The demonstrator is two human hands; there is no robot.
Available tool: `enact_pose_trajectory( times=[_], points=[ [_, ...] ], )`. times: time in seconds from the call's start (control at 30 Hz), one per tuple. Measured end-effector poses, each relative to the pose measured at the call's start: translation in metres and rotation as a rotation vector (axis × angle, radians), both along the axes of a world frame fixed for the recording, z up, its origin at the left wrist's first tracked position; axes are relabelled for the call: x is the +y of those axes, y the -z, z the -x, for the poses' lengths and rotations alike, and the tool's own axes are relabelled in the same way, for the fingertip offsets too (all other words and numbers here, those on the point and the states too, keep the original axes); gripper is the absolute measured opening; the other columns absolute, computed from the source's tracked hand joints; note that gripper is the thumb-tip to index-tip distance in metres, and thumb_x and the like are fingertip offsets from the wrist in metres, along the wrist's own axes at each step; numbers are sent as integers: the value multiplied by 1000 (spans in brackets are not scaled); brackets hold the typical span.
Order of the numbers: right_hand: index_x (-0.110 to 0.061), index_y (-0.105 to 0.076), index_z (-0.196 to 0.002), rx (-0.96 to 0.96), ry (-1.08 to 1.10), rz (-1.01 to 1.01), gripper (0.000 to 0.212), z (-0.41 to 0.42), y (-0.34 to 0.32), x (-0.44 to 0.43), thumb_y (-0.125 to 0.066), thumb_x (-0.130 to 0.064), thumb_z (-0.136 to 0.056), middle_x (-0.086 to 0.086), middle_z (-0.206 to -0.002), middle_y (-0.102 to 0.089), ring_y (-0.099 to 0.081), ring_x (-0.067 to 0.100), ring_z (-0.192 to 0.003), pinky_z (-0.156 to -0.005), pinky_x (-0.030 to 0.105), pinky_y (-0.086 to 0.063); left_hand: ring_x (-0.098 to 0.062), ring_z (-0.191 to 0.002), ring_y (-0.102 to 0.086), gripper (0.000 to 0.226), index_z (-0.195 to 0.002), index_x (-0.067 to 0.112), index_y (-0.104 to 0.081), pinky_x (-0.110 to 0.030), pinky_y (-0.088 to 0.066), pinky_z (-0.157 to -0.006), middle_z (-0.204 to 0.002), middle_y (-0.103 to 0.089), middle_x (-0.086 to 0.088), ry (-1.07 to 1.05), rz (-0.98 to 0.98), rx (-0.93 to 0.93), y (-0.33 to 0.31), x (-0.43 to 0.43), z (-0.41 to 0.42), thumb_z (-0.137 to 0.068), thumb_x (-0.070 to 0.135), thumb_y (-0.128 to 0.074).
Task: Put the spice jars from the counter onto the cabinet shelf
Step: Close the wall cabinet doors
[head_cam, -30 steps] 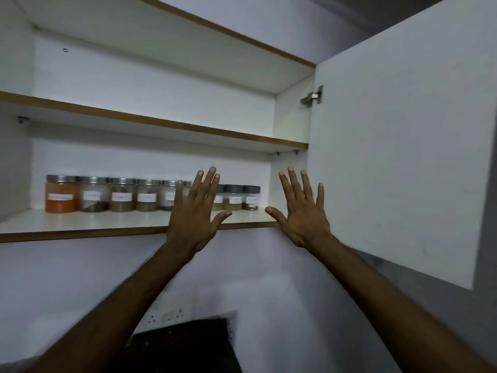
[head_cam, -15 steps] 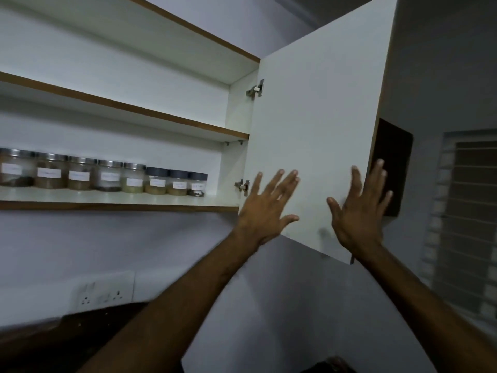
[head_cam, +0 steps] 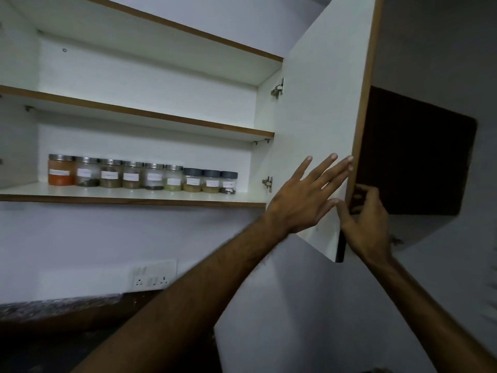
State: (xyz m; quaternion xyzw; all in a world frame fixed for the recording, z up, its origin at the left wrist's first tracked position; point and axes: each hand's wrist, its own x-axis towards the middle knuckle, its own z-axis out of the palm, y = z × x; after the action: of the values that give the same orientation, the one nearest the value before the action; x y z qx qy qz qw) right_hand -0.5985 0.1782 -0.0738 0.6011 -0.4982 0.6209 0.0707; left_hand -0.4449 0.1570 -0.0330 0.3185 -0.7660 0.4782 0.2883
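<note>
The cabinet (head_cam: 150,76) fills the upper left of the view, white inside with brown-edged shelves, and its door (head_cam: 322,117) stands swung out at about 2 o'clock from the frame's middle, hinged on the cabinet's right wall. The upper shelf (head_cam: 134,114) is bare. The lower shelf (head_cam: 129,196), at about 9 o'clock, carries the spice jars (head_cam: 142,175): nine in a single row along the back wall, labels facing out, six with silver lids on the left and three with dark lids on the right. Set back and side by side like that, each label reads at a glance and the front strip of the shelf is left free.

Below, at 7 o'clock, a dark speckled strip of bench (head_cam: 53,305) shows; no jar is visible on the part in view, so the stocking looks finished, though most of the bench is out of frame.

Both hands are at the door's free edge, at about 3 o'clock. The left hand (head_cam: 304,197) is spread open, fingers flat toward the door's white inner face, holding nothing. The right hand (head_cam: 363,219) is wrapped around the edge low down, thumb on the inner side and fingers curled behind it. That pairing suits swinging the door closed: one hand to pull the edge, the other to steady the panel.
</note>
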Motion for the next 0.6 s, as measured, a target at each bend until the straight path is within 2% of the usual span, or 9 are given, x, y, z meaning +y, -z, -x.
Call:
enact_pose_trajectory(
  times=[0.07,0.13,0.2,0.3,0.37,0.47,0.53,0.6],
  points=[
    [-13,-44,-123,78,-91,64,44,-25,2,1,-68,-26,-87,3,-115,-58,-59,15,-92,-75,31,-54,-21,-151,-4,62,-154,17,-17,-47,-9,-121,-163,-9,-3,-7,-2,-40,-5,5,-15,-101,48,-25],
    [-12,-44,-120,151,-191,117,43,-55,5,-3,-69,-17,-85,-1,-111,-53,-59,17,-93,-75,35,-58,-20,-151,-5,59,-152,18,-24,-48,-9,-121,-163,-10,-3,-39,-12,-41,-4,6,-38,-101,47,-25],
    [-11,-43,-122,192,-239,153,45,-89,7,-11,-68,-16,-85,4,-116,-50,-56,18,-99,-77,40,-59,-20,-150,-6,56,-149,18,-32,-47,-8,-121,-163,-12,-3,-91,-29,-5,1,4,-70,-101,46,-26],
    [-16,-34,-137,151,-328,137,60,-141,12,-30,-65,-26,-87,6,-136,-42,-51,20,-117,-88,44,-56,-22,-150,-8,55,-149,18,-32,-45,-8,-122,-162,-12,-4,-178,-21,1,5,4,-121,-100,43,-27],
    [-21,-22,-148,142,-419,137,71,-176,14,-45,-62,-32,-90,1,-152,-30,-43,21,-133,-101,47,-49,-23,-150,-9,56,-150,16,-28,-44,-8,-122,-162,-12,-4,-227,-8,7,5,3,-154,-100,42,-28],
    [-22,-8,-154,213,-498,146,82,-224,19,-68,-59,-36,-93,-3,-163,-7,-15,14,-149,-118,46,-28,-23,-150,-9,58,-151,16,-25,-42,-6,-122,-162,-12,-5,-307,-5,57,9,-5,-203,-100,43,-29],
    [-28,1,-155,308,-533,114,81,-252,22,-82,-51,-42,-95,-8,-163,8,-1,10,-150,-121,44,-17,-23,-150,-7,62,-151,16,-25,-44,-5,-122,-162,-12,-5,-364,-9,87,14,-18,-239,-98,49,-29],
    [-32,7,-154,458,-495,74,76,-278,25,-99,-40,-49,-97,-11,-162,16,6,10,-150,-121,46,-10,-22,-150,-6,66,-152,17,-24,-45,-5,-121,-162,-12,-4,-418,-34,122,21,-37,-274,-98,54,-27]
  ],
)
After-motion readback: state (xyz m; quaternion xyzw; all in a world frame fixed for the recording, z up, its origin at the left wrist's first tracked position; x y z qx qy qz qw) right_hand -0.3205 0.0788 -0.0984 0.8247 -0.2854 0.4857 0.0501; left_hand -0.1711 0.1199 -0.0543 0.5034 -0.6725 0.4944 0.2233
